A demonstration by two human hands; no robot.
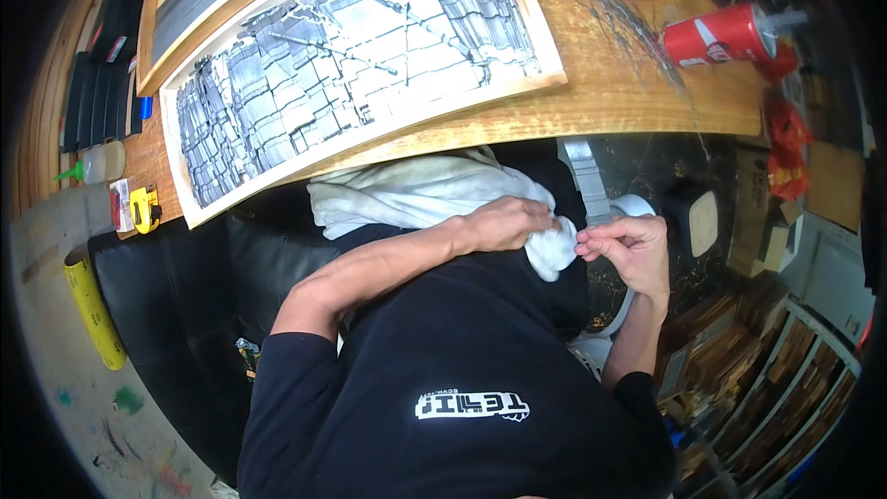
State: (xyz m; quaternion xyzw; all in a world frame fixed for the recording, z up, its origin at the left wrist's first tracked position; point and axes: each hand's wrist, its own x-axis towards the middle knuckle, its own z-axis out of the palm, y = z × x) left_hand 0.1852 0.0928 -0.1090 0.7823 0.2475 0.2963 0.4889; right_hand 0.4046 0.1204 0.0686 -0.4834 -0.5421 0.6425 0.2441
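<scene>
A white cloth (397,187) lies bunched across my lap, just below the table's front edge. My left hand (511,224) is closed over its right end, and a wad of the cloth bulges out past the fingers. Right beside that wad, my right hand (633,249) is pinched, thumb against fingertips. Its fingertips meet the cloth's edge; whether they grip cloth or some tiny thing cannot be made out. On the table, ahead of my hands, a shallow wooden-framed panel (552,54) is filled with grey and white strips and tiles, with a few thin dark rods across them.
A red cup (711,37) lies on its side at the table's right, near a bundle of thin twigs (624,23). At the left are a yellow tape measure (145,210), a glue bottle (102,163) and a yellow roll (94,310). A wooden rack (767,388) stands lower right.
</scene>
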